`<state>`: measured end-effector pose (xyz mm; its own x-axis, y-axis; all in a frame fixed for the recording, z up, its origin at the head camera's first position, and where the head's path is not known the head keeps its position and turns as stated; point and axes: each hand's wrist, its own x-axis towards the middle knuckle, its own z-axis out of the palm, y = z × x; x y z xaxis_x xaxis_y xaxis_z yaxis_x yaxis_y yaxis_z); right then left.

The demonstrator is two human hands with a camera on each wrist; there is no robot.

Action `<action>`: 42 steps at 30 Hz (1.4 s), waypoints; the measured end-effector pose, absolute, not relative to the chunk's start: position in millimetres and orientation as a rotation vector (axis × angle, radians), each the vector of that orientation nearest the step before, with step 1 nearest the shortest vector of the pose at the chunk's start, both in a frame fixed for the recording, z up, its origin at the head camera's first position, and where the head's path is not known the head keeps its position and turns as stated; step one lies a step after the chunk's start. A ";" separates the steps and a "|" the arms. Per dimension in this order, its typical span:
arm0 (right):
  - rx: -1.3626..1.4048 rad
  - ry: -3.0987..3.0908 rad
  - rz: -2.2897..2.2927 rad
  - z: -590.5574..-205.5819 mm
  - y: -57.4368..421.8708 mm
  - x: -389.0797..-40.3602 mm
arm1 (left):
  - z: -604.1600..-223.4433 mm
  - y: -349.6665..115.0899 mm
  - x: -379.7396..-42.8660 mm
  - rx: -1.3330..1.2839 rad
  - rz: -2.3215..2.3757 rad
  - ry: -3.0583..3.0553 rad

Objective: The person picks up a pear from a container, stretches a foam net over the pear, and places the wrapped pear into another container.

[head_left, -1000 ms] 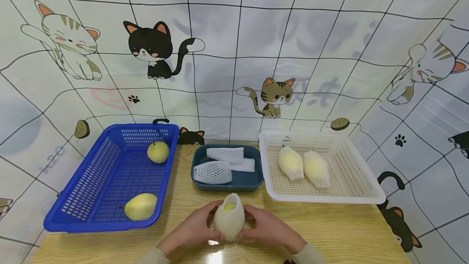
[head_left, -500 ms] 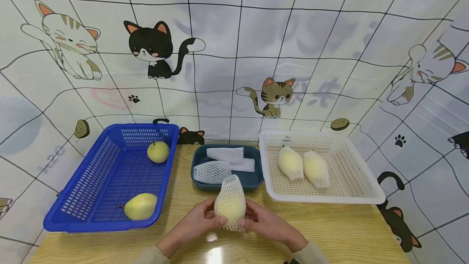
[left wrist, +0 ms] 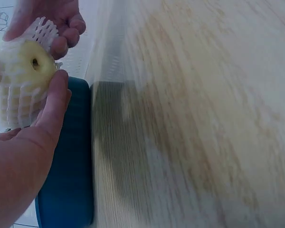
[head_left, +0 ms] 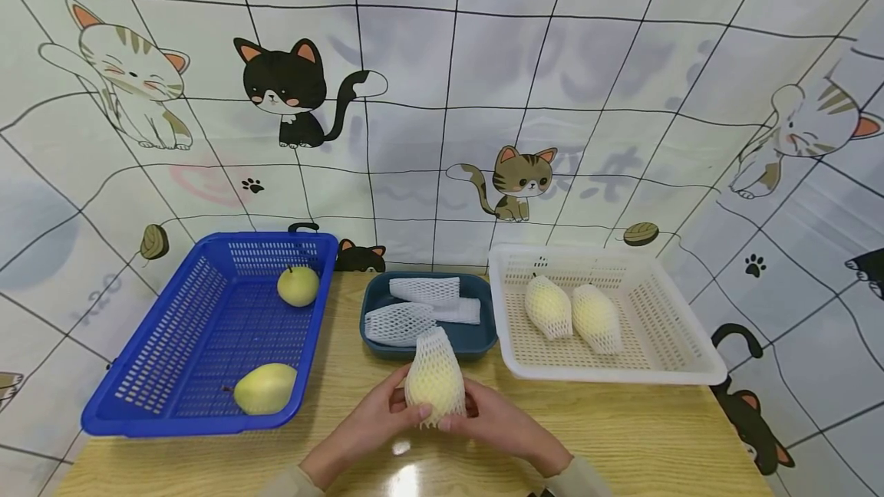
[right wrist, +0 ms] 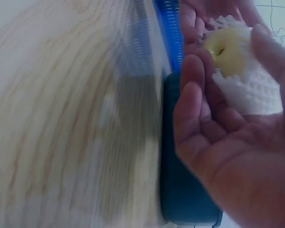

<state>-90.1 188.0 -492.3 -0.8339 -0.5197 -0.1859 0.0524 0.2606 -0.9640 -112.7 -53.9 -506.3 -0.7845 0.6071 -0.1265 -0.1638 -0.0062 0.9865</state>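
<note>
A yellow pear in a white foam net sleeve is held between both hands, in front of the teal tray. My left hand grips its left side, thumb on the front near the lower edge of the net. On the other side my right hand grips it with curled fingers and the thumb in front. In the left wrist view, the pear's bare end with a dark hollow shows through the net's open edge. The right wrist view shows that same end of the pear, with net bunched around it.
At left, a blue basket holds two bare pears. The teal tray behind the hands holds several folded foam nets. At right, a white basket contains two netted pears. A cat-patterned sheet hangs behind the table.
The netted pear has been raised from near the table and tipped, its narrow net end now pointing away over the tray. Both thumbs have shifted to its lower front edge.
</note>
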 end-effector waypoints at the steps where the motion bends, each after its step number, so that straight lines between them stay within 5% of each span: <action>1: -0.414 2.075 -1.599 -491.2 187.8 -90.1 | -506.1 -53.5 -112.2 0.461 1.843 1.752; 20: -0.407 2.177 -1.505 -479.5 189.3 -89.3 | -508.0 -48.3 -107.7 0.292 1.898 1.767; 35: -0.839 3.191 -0.742 -483.5 174.3 -75.6 | -505.8 -44.5 -108.6 0.170 1.972 1.722; 42: -0.820 3.369 -0.558 -483.4 169.2 -73.3 | -505.3 -41.4 -108.0 0.244 2.054 1.764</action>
